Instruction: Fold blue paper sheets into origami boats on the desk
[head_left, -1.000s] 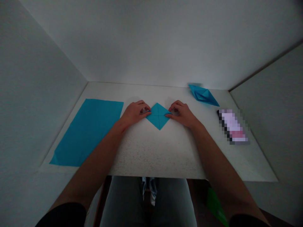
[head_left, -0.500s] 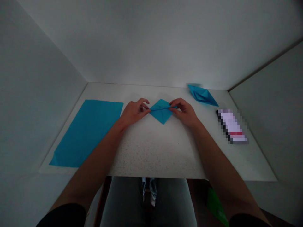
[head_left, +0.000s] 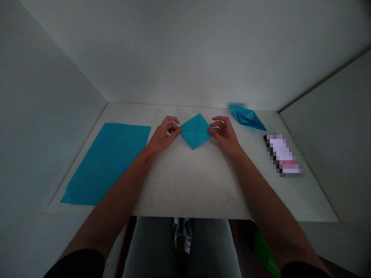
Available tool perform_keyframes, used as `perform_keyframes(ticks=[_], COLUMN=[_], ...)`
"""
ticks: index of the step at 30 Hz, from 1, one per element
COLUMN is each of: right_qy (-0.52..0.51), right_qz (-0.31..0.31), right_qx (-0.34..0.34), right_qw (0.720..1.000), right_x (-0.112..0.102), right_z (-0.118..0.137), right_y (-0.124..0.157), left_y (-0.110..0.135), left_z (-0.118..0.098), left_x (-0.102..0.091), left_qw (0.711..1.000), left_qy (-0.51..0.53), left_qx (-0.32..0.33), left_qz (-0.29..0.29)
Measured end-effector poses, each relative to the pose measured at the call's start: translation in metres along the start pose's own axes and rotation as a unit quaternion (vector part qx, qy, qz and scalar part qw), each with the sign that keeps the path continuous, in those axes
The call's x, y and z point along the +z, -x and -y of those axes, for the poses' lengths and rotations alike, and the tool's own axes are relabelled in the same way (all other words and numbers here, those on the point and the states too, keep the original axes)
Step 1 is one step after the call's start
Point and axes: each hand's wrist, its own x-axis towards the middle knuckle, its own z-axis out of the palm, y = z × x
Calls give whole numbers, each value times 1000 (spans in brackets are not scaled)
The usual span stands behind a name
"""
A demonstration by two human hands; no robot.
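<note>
Your left hand [head_left: 168, 131]: grip pinching the left corner of a creased blue paper diamond [head_left: 195, 131] | your right hand [head_left: 222, 132]: grip pinching its right corner | diamond toward the surface's [head_left: 191, 185] back edge | blue sheet [head_left: 108, 160] along left edge | folded blue paper [head_left: 248, 117] near back right corner

This looks like a small indoor desk nook; whether it belongs to a home or an office cannot be told. A pale back wall [head_left: 185, 54] rises behind the white table [head_left: 188, 189], and a left wall [head_left: 43, 116] and right wall [head_left: 333, 131] hem in its ends. The seated person's legs [head_left: 153, 247] reach under its speckled front edge, desk fashion.
</note>
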Motion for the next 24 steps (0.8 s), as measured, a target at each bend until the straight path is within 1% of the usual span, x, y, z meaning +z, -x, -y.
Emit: perform_keyframes(ticks=[3,5,10,12,16,19,21,24], right_qy=[3,3,-9,8,45,62,58,30], right_qz=[-5,-3,52,57,39,14,-6,-27], right_qx=[-13,-14,26,33,14,5,11,31], right_qw=[1000,1000,998,998,998,998,998,999], right_x=[0,-1,-4,-4,-5,-5,-5,-4], right_z=[3,5,2,2,3,4,3,1], right_y=[0,0,0,1,0,-1,-2,-3], left_y=[0,-1,-3,-3,-3,-3,-4,-5], left_z=[1,1,2,3,1,-2,-2,-1], left_x=[1,0,-5,-6,-6,-5,-5,-4], left_qw=[1000,1000,999,998,998,997,997,996], left_qy=[15,5,-42,-52,-57,-60,-58,-48], left_qx=[6,-1,-10,-8,-12,-25,-24,3], left_qz=[-15,-16,-22,-26,-32,-43,-55,-70])
